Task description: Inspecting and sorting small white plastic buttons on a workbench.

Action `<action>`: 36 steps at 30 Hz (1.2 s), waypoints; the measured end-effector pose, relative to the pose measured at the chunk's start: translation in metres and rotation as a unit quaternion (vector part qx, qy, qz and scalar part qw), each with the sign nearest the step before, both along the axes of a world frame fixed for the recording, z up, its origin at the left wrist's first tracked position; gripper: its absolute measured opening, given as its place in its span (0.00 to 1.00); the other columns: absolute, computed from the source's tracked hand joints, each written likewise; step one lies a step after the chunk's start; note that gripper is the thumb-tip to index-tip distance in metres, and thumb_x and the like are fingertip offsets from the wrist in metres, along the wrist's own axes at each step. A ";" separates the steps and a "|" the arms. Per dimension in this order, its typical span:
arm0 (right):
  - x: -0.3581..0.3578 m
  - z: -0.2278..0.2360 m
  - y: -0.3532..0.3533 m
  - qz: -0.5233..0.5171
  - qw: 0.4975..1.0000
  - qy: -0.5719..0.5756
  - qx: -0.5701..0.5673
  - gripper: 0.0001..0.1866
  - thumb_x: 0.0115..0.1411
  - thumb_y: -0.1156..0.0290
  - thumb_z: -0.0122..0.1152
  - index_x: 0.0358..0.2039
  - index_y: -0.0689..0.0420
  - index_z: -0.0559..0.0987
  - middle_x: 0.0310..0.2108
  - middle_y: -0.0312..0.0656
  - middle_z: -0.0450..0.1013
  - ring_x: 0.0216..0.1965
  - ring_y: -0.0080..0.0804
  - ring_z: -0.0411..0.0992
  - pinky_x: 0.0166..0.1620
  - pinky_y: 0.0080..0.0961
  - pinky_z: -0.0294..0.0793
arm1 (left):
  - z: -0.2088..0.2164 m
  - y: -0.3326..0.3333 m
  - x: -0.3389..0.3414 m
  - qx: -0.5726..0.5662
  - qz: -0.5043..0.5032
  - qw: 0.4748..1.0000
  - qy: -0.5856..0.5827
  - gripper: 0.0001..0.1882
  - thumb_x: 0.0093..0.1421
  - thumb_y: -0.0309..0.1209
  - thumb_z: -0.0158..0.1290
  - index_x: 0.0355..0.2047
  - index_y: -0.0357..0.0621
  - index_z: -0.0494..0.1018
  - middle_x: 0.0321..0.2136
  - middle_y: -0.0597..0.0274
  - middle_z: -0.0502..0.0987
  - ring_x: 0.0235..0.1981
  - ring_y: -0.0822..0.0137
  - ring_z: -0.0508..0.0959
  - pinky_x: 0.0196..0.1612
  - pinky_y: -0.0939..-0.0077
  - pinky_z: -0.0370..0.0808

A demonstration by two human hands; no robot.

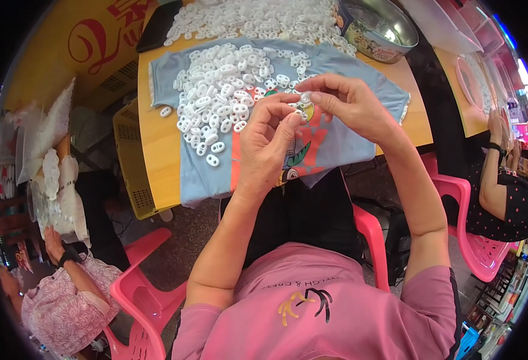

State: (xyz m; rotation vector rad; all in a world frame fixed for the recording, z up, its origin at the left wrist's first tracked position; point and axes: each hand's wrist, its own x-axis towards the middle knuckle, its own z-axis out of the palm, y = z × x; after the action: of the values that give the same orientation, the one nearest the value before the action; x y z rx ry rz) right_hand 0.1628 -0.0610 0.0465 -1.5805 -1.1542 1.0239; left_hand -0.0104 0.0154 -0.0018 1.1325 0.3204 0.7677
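Observation:
Both my hands are raised close together over a light blue T-shirt spread on the table. Between thumb and fingers, my left hand pinches a small white oval plastic piece. My right hand is closed at the fingertips on a small shiny white round piece, almost touching the other one. Whether the two pieces are joined cannot be made out. Left of my hands, a heap of white two-hole oval pieces lies on the shirt, with several scattered toward its near edge.
A larger white pile covers the table's far side, beside a round metal tin. A yellow crate stands left of the table. Pink chairs flank me. Other people sit at left and right.

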 end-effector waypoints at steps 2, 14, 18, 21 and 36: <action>-0.004 -0.002 -0.001 -0.021 0.999 0.023 0.013 0.16 0.64 0.68 0.57 0.49 0.63 0.76 0.32 0.33 0.74 0.30 0.16 0.71 0.34 0.16 0.70 | 0.001 0.000 0.000 0.000 -0.003 1.000 0.004 0.04 0.64 0.23 0.51 0.38 0.37 0.71 0.48 0.59 0.69 0.37 0.78 0.74 0.39 0.84 0.74; -0.020 -0.017 -0.001 -0.078 0.993 -0.022 0.085 0.11 0.65 0.73 0.56 0.46 0.62 0.76 0.30 0.33 0.73 0.29 0.16 0.70 0.34 0.14 0.70 | 0.001 -0.001 -0.001 0.001 -0.009 1.000 0.010 0.05 0.64 0.24 0.52 0.39 0.36 0.71 0.47 0.59 0.71 0.38 0.77 0.74 0.43 0.82 0.74; -0.024 -0.011 -0.005 -0.079 0.990 0.045 0.107 0.10 0.65 0.73 0.55 0.46 0.62 0.76 0.30 0.33 0.72 0.29 0.16 0.70 0.34 0.15 0.70 | 0.002 -0.002 -0.001 -0.014 0.002 1.000 0.021 0.06 0.64 0.24 0.52 0.40 0.36 0.71 0.43 0.61 0.74 0.39 0.77 0.74 0.44 0.83 0.73; -0.027 -0.010 -0.009 -0.104 0.985 0.074 0.119 0.11 0.65 0.72 0.55 0.46 0.63 0.76 0.29 0.34 0.72 0.29 0.17 0.69 0.35 0.16 0.70 | 0.003 -0.001 -0.002 -0.012 0.002 0.999 0.033 0.06 0.64 0.25 0.51 0.40 0.36 0.70 0.42 0.62 0.75 0.40 0.77 0.75 0.44 0.82 0.73; -0.031 -0.012 -0.011 -0.088 0.986 -0.001 0.143 0.10 0.64 0.74 0.57 0.44 0.64 0.76 0.31 0.33 0.72 0.29 0.17 0.69 0.34 0.15 0.70 | 0.001 -0.003 0.000 -0.020 0.011 0.999 0.045 0.06 0.65 0.25 0.51 0.38 0.35 0.69 0.29 0.60 0.77 0.30 0.74 0.77 0.35 0.81 0.75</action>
State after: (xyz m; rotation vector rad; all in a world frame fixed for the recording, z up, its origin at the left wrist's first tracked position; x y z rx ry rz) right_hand 0.1318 -0.0717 0.0349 -1.4257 -1.0876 0.7069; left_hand -0.0109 0.0125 -0.0004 1.1293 0.4229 0.7269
